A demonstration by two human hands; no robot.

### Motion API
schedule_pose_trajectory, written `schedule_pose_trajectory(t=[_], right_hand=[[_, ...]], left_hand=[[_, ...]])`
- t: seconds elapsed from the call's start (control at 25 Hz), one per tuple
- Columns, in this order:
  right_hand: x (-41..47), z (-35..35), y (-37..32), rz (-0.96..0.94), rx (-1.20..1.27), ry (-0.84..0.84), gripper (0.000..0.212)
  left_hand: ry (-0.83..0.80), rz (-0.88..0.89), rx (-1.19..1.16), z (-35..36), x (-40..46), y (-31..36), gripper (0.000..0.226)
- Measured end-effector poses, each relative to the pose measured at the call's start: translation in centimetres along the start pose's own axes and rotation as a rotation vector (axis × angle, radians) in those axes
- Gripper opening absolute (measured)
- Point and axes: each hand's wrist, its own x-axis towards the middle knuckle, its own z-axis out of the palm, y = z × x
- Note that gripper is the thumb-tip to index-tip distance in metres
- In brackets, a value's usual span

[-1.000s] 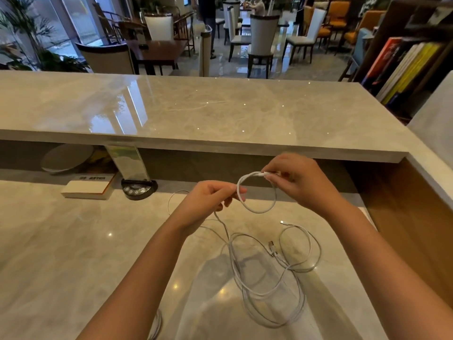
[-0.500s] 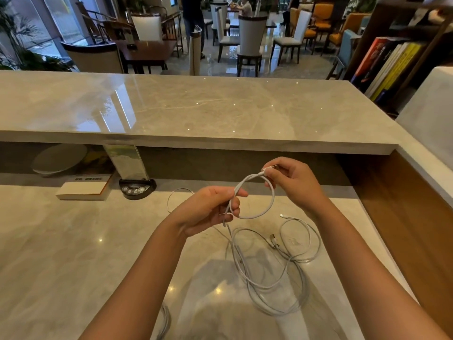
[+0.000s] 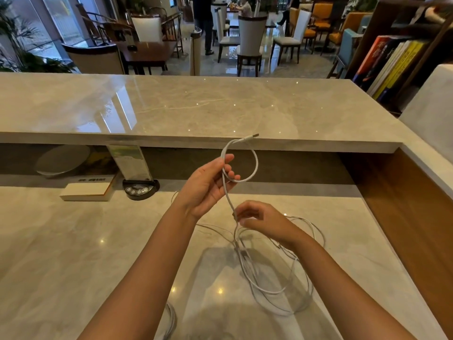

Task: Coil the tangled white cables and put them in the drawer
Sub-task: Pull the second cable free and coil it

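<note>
My left hand (image 3: 208,185) holds up one round loop of white cable (image 3: 255,165) between thumb and fingers, its plug end sticking out at the top. From the loop the cable runs down to my right hand (image 3: 262,219), which pinches it lower, just above the desk. Under and right of that hand a tangle of white cables (image 3: 277,278) lies spread on the marble desk (image 3: 73,253). Another bit of white cable (image 3: 171,320) shows beside my left forearm at the bottom. No drawer is in view.
A raised marble counter (image 3: 171,106) runs across in front. Beneath its ledge sit a white book (image 3: 85,190), a black round base with a clear sign holder (image 3: 139,187) and a grey plate (image 3: 61,160). A wooden panel (image 3: 404,204) bounds the right side.
My right hand let go of the loop's plug end and dropped down the cable to pinch it lower. My left hand now holds the loop alone, raised a little.
</note>
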Motion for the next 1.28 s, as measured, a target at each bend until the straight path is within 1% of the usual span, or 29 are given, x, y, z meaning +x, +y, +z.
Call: schedule_pose_trajectory(t=[0.08,0.12,0.16,0.2,0.28,0.32,0.36,0.4,0.44,0.48,0.52,0.56,0.6,0.64,0.72,0.76,0.8,0.84,0.88,0.92,0.96,1.0,1.04,1.08,1.12,1.16,1.2,1.24,1.28], right_hand=[[0.3,-0.1,1.7,0.015,-0.353,-0.147,0.012],[0.4,0.0,3.1,0.043,-0.481,-0.214,0.011],[0.4,0.0,4.6,0.086,-0.559,-0.232,0.013],[0.4,-0.1,5.8,0.142,-0.599,-0.195,0.014],[0.5,-1.1,6.5,0.274,-0.634,-0.050,0.018],[0.7,-1.7,5.9,0.313,-0.599,0.039,0.021],[0.9,-2.3,4.9,0.327,-0.494,0.135,0.026],[1.2,-3.1,3.6,0.326,-0.300,0.223,0.029],[1.4,-3.8,2.1,0.309,-0.028,0.299,0.030],[1.3,-4.7,0.5,0.276,0.218,0.351,0.030],[1.0,-5.7,-0.8,0.240,0.380,0.363,0.029],[0.5,-6.9,-1.7,0.216,0.417,0.320,0.027],[-0.3,-8.1,-2.4,0.212,0.340,0.227,0.025],[-1.2,-9.4,-2.9,0.231,0.196,0.099,0.024],[-3.0,-11.4,-3.2,0.337,-0.184,-0.170,0.021],[-3.6,-12.1,-3.2,0.431,-0.381,-0.248,0.017],[-4.2,-12.6,-3.0,0.542,-0.576,-0.278,0.012],[-4.6,-12.8,-2.9,0.653,-0.737,-0.273,0.007],[-4.9,-13.1,-2.4,0.748,-0.842,-0.227,0.004],[-5.2,-13.3,-1.9,0.822,-0.889,-0.134,0.004],[-5.6,-13.4,-1.3,0.862,-0.910,-0.002,0.005],[-5.9,-13.5,-0.7,0.858,-0.949,0.166,0.009],[-6.1,-13.6,-0.3,0.800,-1.017,0.350,0.014],[-6.2,-13.6,0.0,0.688,-1.081,0.523,0.016],[-6.2,-13.5,0.2,0.541,-1.105,0.647,0.019],[-6.2,-13.2,0.2,0.389,-1.085,0.705,0.024],[-6.2,-12.7,0.1,0.258,-1.053,0.715,0.032],[-6.3,-12.2,-0.1,0.157,-1.050,0.699,0.038],[-6.4,-11.8,-0.2,0.087,-1.099,0.665,0.043]], left_hand=[[-0.007,0.031,-0.089,0.2,0.0,0.4,0.033],[-0.010,0.053,-0.127,0.4,0.0,0.6,0.034],[-0.008,0.079,-0.145,0.5,0.0,1.0,0.032],[0.005,0.107,-0.138,0.3,0.0,1.4,0.028],[0.070,0.143,-0.060,-0.7,0.1,1.9,0.023],[0.126,0.139,-0.003,-1.6,0.2,1.9,0.021],[0.189,0.117,0.050,-2.7,0.2,1.5,0.019],[0.251,0.083,0.079,-3.9,0.3,0.9,0.017],[0.305,0.043,0.076,-5.1,0.3,-0.1,0.016],[0.343,0.007,0.039,-6.1,0.2,-1.0,0.016],[0.371,-0.020,-0.019,-7.1,0.2,-1.9,0.015],[0.398,-0.037,-0.080,-8.0,0.1,-2.6,0.016],[0.425,-0.047,-0.125,-8.8,0.0,-3.1,0.016],[0.449,-0.048,-0.155,-9.5,0.0,-3.3,0.016],[0.480,-0.036,-0.194,-10.6,0.2,-3.1,0.016],[0.487,-0.027,-0.208,-10.9,0.3,-2.9,0.016],[0.491,-0.017,-0.219,-11.1,0.5,-2.7,0.016],[0.496,-0.006,-0.231,-11.2,0.6,-2.4,0.017],[0.501,0.005,-0.247,-11.2,0.8,-2.3,0.017],[0.509,0.013,-0.262,-11.3,0.9,-2.1,0.018],[0.515,0.011,-0.268,-11.4,1.0,-2.1,0.018],[0.517,-0.001,-0.261,-11.4,1.0,-2.2,0.018],[0.516,-0.019,-0.246,-11.4,1.0,-2.4,0.018],[0.515,-0.039,-0.230,-11.3,1.0,-2.7,0.018],[0.518,-0.060,-0.218,-11.2,0.9,-3.2,0.018],[0.521,-0.083,-0.212,-11.1,0.9,-3.6,0.017],[0.517,-0.109,-0.209,-10.9,0.8,-4.0,0.016],[0.508,-0.133,-0.209,-10.8,0.7,-4.3,0.015],[0.496,-0.153,-0.210,-10.6,0.6,-4.6,0.015]])
